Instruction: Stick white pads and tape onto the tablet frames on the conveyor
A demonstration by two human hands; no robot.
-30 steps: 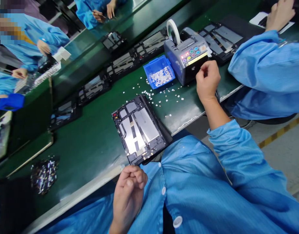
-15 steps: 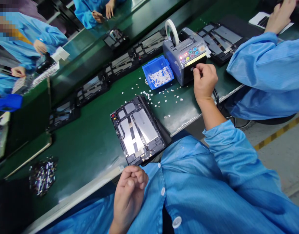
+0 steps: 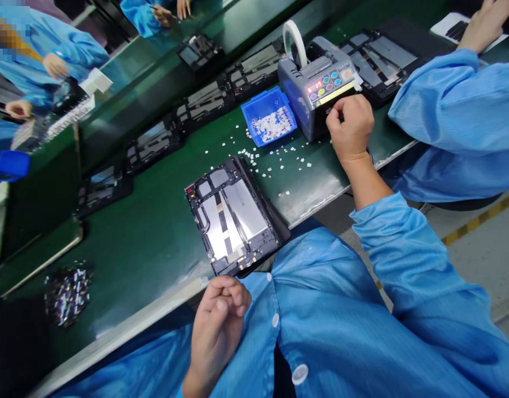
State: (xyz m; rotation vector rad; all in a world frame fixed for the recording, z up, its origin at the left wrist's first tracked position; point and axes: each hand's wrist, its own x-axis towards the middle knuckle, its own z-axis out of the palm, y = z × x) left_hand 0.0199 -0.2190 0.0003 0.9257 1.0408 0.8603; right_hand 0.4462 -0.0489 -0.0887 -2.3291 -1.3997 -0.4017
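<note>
Right hand (image 3: 351, 134) is curled at the dispenser (image 3: 316, 88) front; what it pinches cannot be told. No lettering is readable (only coloured buttons). Left hand (image 3: 221, 315), a loose empty fist, rests off the table edge (image 3: 321, 196), just below the tablet (image 3: 232, 215).

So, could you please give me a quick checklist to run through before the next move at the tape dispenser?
1. Right hand at the front outlet of the tape dispenser: ok.
2. Tape piece caught in its grip: cannot tell, the fingertips hide it.
3. Tape roll seated on the dispenser: ok.
4. Open tablet frame lying flat on the green belt, near the edge: ok.
5. Left hand off the frame, curled at the belt edge: ok.
6. Belt around the blue bin free of loose white bits: not ok, many are scattered.
</note>
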